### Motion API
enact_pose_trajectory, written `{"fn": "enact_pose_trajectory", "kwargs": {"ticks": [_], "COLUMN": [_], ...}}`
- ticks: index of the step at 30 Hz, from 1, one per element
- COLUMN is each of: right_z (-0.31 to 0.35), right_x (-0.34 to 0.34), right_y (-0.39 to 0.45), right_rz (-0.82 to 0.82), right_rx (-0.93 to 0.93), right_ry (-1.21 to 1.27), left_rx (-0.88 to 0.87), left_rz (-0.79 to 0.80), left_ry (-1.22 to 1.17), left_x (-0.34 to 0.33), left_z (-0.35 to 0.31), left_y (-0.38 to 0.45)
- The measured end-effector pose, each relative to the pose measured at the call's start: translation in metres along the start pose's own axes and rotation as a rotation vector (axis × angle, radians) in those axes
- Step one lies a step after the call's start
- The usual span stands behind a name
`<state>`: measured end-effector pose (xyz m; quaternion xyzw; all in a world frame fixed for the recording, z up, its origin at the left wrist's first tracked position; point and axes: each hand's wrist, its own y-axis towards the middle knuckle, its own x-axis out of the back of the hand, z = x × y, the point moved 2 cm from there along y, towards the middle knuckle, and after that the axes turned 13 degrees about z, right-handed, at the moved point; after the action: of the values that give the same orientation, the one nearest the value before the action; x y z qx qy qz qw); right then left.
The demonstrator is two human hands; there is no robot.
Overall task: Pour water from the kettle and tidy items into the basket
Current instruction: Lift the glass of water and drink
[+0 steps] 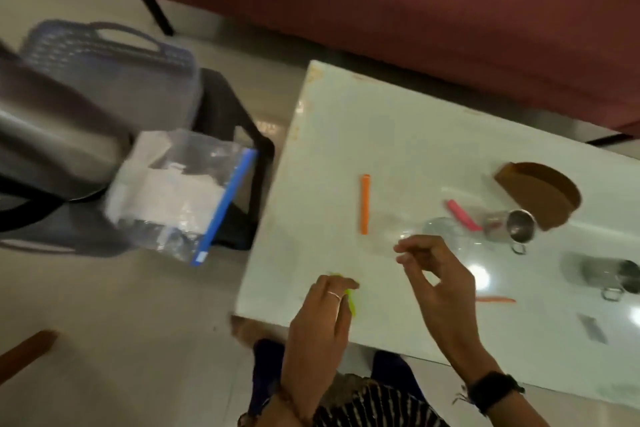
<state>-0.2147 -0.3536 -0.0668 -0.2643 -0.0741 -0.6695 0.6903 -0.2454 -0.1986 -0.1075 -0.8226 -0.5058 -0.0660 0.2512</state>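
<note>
My left hand (pixel 320 315) rests at the front left corner of the white table (pixel 433 149), its fingers closed around a yellow-green stick (pixel 351 300). My right hand (pixel 440 281) hovers over the table with fingers curled and apart, holding nothing. An orange stick (pixel 364 203) lies ahead of my hands. A pink stick (pixel 462 215) lies beside a clear glass (pixel 441 227). The steel kettle (pixel 52 149) stands blurred at the far left. The blue-grey basket (pixel 114 69) sits behind it on a dark stool (pixel 239 156).
A zip bag (pixel 180 194) with white paper leans off the stool. Two small steel cups (pixel 516 227) (pixel 613 276) and a brown wooden holder (pixel 540 194) stand at the table's right. A thin orange strip (pixel 495 299) lies near my right wrist. A maroon sofa (pixel 381 10) runs behind.
</note>
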Motion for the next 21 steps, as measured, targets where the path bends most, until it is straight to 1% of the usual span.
{"fn": "enact_pose_trajectory", "kwargs": {"ticks": [3, 5, 8, 10, 12, 16, 18, 21], "right_z": [-0.055, -0.091, -0.139, -0.164, -0.181, -0.197, -0.199, -0.2], "right_x": [0.063, 0.094, 0.116, 0.118, 0.111, 0.092, 0.086, 0.089], "right_y": [-0.022, -0.032, -0.032, -0.023, -0.009, 0.017, 0.022, 0.024], "right_rz": [-0.077, -0.103, -0.058, 0.04, 0.172, 0.368, 0.378, 0.325], "right_rx": [-0.118, -0.181, -0.26, -0.299, -0.312, -0.235, -0.197, -0.169], "right_ry": [0.019, 0.045, 0.13, 0.177, 0.19, 0.21, 0.238, 0.254], "left_rx": [0.023, 0.056, 0.088, 0.087, 0.061, 0.026, 0.039, 0.054], "left_rz": [0.058, 0.134, 0.213, 0.236, 0.255, 0.352, 0.351, 0.282], "left_ry": [-0.014, -0.033, -0.082, -0.11, -0.118, -0.077, -0.023, 0.104], "left_x": [-0.053, -0.081, -0.106, -0.114, -0.119, -0.133, -0.137, -0.136], "left_z": [-0.011, -0.014, -0.013, -0.015, -0.018, -0.023, -0.022, -0.025], "left_y": [0.033, 0.056, 0.089, 0.109, 0.125, 0.145, 0.149, 0.151]}}
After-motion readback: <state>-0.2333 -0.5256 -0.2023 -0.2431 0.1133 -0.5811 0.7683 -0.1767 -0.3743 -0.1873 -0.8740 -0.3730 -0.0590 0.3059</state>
